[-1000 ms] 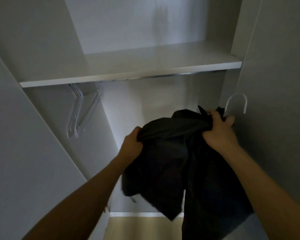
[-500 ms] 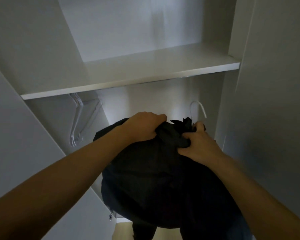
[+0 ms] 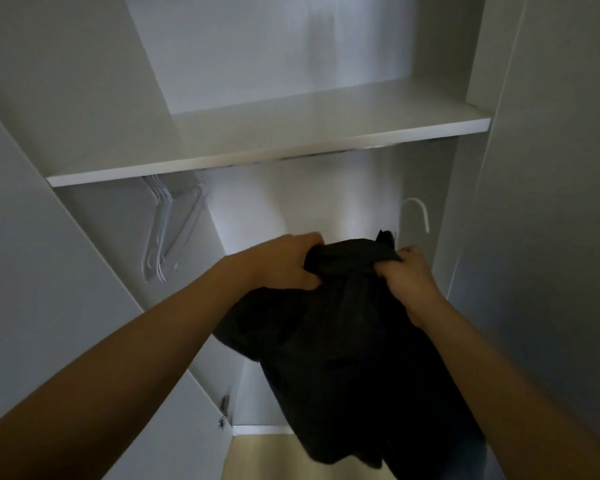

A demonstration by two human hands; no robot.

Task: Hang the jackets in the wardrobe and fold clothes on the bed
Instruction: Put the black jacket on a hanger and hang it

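The fingers of the left hand [image 3: 288, 259] and of the right hand [image 3: 407, 277] were clamped on the bunched top edge of a black jacket [image 3: 347, 341], held up at centre frame inside the open wardrobe [image 3: 551, 168]. The dark, creased fabric hung down toward the lower right. A white hanger hook [image 3: 417, 211] rose just above the right hand. Spare white hangers [image 3: 167, 230] hung at left, under the shelf [image 3: 274, 150].
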